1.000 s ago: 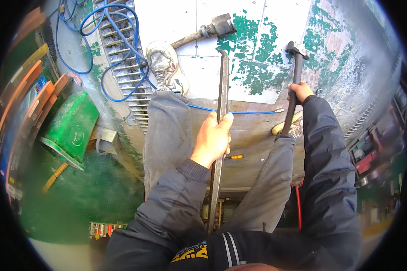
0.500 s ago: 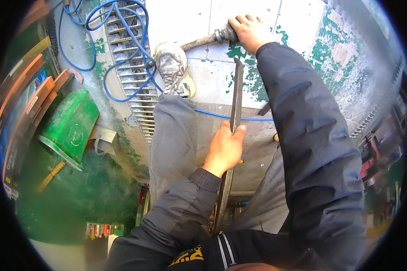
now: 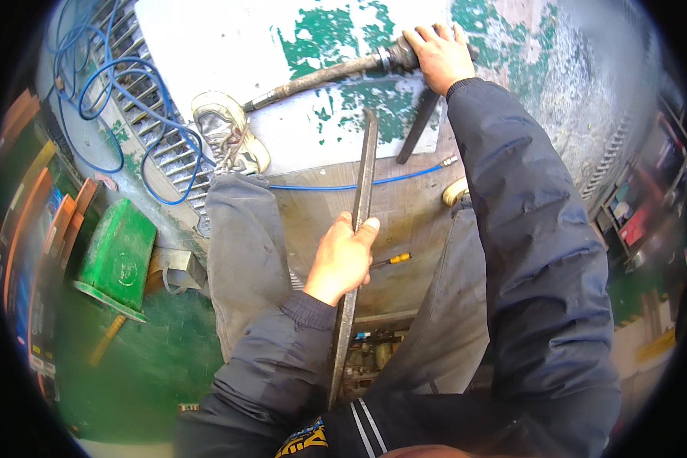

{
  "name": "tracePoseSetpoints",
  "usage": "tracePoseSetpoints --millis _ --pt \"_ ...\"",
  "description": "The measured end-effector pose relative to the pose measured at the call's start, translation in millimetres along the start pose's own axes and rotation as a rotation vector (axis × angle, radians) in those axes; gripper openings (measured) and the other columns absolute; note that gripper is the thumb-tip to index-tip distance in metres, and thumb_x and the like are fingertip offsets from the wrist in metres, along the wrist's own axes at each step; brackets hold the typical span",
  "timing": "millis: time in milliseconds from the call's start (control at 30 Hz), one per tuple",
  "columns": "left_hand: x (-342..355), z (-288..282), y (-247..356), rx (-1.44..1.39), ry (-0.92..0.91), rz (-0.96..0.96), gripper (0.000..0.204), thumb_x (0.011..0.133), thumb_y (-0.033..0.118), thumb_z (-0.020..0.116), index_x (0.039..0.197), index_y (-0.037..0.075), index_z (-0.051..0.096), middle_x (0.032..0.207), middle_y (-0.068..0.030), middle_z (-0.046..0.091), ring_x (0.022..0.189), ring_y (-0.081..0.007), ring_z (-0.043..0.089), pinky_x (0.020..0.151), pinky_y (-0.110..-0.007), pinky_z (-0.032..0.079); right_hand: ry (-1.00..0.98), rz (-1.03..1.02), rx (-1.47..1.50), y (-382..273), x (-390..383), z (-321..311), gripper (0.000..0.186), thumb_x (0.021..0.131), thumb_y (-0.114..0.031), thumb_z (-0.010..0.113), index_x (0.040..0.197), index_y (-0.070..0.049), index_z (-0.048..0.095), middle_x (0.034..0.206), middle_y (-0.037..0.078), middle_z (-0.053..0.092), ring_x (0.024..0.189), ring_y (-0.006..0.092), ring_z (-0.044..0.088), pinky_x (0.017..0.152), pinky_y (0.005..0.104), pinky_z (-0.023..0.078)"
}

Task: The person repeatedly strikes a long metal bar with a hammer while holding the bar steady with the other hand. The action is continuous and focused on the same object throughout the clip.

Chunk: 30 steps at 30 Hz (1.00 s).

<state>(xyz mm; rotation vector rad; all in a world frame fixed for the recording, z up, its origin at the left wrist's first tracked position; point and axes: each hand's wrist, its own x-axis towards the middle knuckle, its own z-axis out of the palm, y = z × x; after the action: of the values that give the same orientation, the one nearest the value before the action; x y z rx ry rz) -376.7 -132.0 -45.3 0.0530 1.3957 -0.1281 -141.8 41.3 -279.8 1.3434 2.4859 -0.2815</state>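
Note:
My left hand (image 3: pixel 342 256) is wrapped round a long steel pry bar (image 3: pixel 366 164), whose bent tip points away from me. My right hand (image 3: pixel 441 57) grips the thick jointed end of a drive shaft (image 3: pixel 320 79), fingers over its top. The shaft slants down to the left over a white board with worn green patches (image 3: pixel 206 46). Its thin end reaches my left shoe (image 3: pixel 225 126); whether they touch I cannot tell. A dark flat bar (image 3: pixel 418 128) lies just below my right hand, its upper end hidden near the wrist.
A blue hose (image 3: pixel 133 72) coils over a floor grate (image 3: pixel 183 164) at left and crosses before my feet. A green bin (image 3: pixel 118 252) lies tipped beside orange-edged panels (image 3: pixel 34 229). A yellow-handled tool (image 3: pixel 399 259) sits between my legs. Shelving with parts (image 3: pixel 633 225) stands at right.
The view has shifted, bringing more of the shaft and dark bar into sight. My left hand and the pry bar appear farther left and lower. Both hands keep their holds.

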Motion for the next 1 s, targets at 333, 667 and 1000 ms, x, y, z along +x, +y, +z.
tracePoseSetpoints --millis 333,667,1000 --pt "19 59 11 -0.024 0.059 -0.044 0.036 0.109 0.034 0.057 0.116 0.000 0.049 0.064 -0.0022 0.054 0.043 -0.0135 0.054 0.042 -0.032 0.047 -0.228 1.088 0.838 -30 -112 54 0.089 0.079 -0.028 0.090 0.146 0.006 0.041 0.141 0.030 0.055 0.133 0.0438 0.056 0.111 0.0468 0.047" --pt "8 87 -5 -0.009 0.173 0.040 0.033 0.109 0.037 0.057 0.111 0.005 0.050 0.065 -0.0022 0.052 0.041 -0.0136 0.047 0.040 -0.031 0.042 -0.331 1.054 1.788 12 -155 24 0.048 0.085 -0.020 0.072 0.122 0.005 0.059 0.101 0.019 0.070 0.078 0.0289 0.072 0.070 0.0434 0.060" --pt "-56 154 35 -0.194 0.217 -0.043 0.034 0.107 0.044 0.058 0.107 0.011 0.052 0.066 -0.0041 0.053 0.039 -0.0167 0.047 0.036 -0.035 0.040 -0.729 1.113 2.092 87 -214 -31 0.025 0.094 -0.011 0.072 0.112 0.004 0.061 0.087 0.011 0.064 0.069 0.0204 0.066 0.053 0.0341 0.056"
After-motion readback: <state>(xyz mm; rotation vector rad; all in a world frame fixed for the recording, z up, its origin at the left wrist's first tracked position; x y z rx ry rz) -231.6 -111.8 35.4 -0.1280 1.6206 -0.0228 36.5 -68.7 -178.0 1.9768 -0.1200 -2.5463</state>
